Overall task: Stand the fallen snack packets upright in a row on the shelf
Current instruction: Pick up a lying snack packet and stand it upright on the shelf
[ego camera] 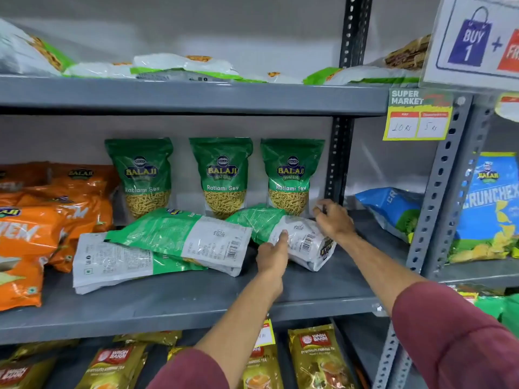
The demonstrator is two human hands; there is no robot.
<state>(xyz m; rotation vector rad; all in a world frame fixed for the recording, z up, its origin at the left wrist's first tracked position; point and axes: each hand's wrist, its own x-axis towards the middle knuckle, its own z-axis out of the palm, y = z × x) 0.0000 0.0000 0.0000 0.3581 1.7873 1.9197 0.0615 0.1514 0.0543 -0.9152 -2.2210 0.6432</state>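
Three green Ratlami Sev packets stand upright against the back wall of the middle shelf: left, middle, right. In front of them three more lie fallen, backs up: one at the right, one in the middle, and one under it at the left. My left hand grips the near side of the right fallen packet. My right hand holds its far right end. Both of my sleeves are maroon.
Orange snack packets are piled at the shelf's left end. A grey slotted upright bounds the right, with blue Crunchex bags beyond it. White-green packets lie on the shelf above. Tea packets fill the shelf below.
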